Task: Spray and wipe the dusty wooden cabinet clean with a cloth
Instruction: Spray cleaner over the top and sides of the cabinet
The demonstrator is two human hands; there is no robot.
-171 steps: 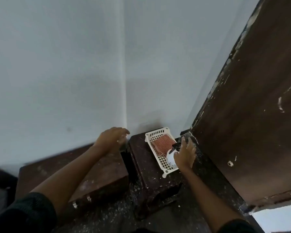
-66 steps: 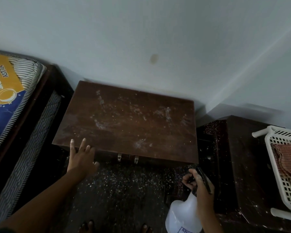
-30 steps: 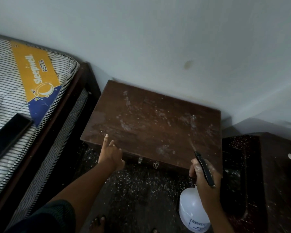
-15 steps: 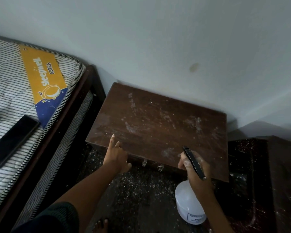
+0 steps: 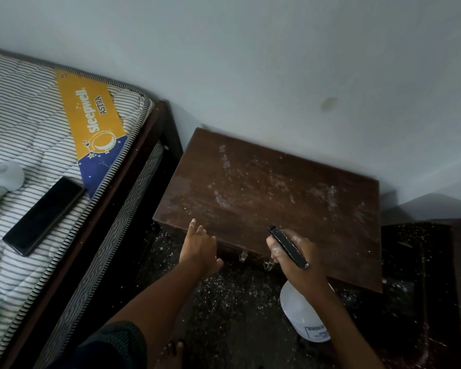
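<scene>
The brown wooden cabinet (image 5: 272, 198) stands against the white wall, its top streaked with pale dust. My right hand (image 5: 298, 259) is shut on a white spray bottle (image 5: 302, 315) with a black trigger head, held over the cabinet's front edge with the nozzle pointing at the top. My left hand (image 5: 198, 250) rests at the cabinet's front left edge, fingers apart and holding nothing. No cloth is in view.
A bed with a striped mattress (image 5: 37, 145) and dark frame runs along the left. A black phone (image 5: 44, 215) and a white object (image 5: 0, 182) lie on it. A dark wooden stand (image 5: 434, 275) sits to the right. The dark floor (image 5: 224, 302) is speckled with white dust.
My right hand has carried the spray bottle leftward and up over the cabinet's front edge. The view has shifted a little left. My left hand stays at the front left edge.
</scene>
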